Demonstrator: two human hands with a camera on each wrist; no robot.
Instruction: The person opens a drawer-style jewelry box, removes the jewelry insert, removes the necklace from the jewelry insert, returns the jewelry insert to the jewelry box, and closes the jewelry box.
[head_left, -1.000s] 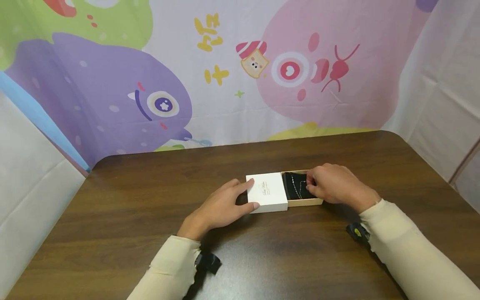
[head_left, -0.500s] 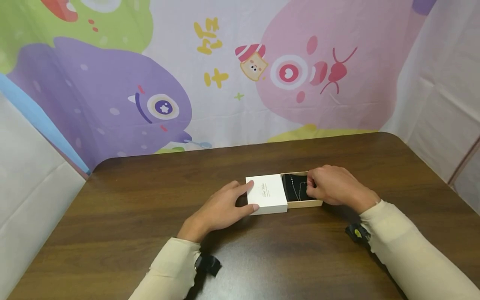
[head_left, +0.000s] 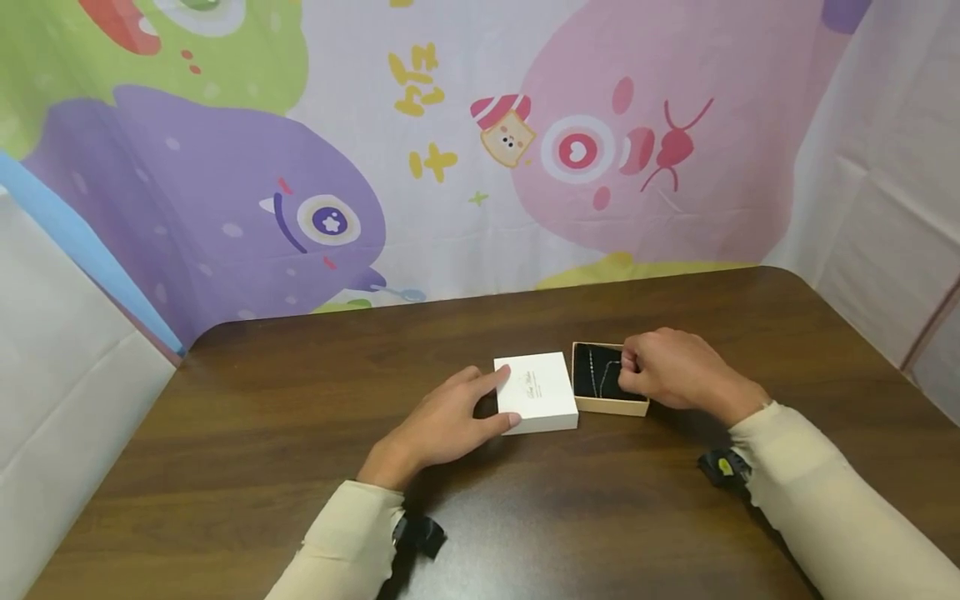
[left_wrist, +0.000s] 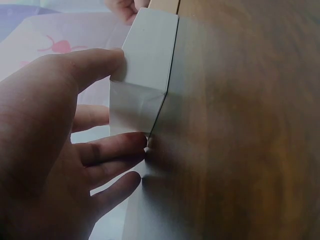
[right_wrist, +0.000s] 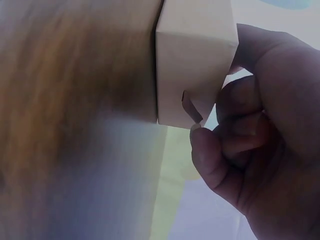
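Observation:
My left hand (head_left: 442,417) holds the left end of a white box sleeve (head_left: 536,387) with small print on its top. In the left wrist view the thumb lies on the sleeve's edge, with the other fingers by its end. Just right of the sleeve lies a tan box tray (head_left: 611,407) lined in black, its whole left rim showing. A thin silver chain (head_left: 592,371) lies on the lining. My right hand (head_left: 678,367) grips the tray's right end with curled fingers, hiding that part. In the right wrist view a small ribbon tab (right_wrist: 190,107) sticks out of the tray's end.
Both boxes lie on a brown wooden table (head_left: 570,508). A cartoon-printed cloth (head_left: 450,242) hangs along its back edge, and pale cloth panels (head_left: 885,208) stand at the sides.
The tray has slid slightly right with my right hand and come out of the sleeve, so its left end shows. My left hand stays on the sleeve. The view has tilted up a little.

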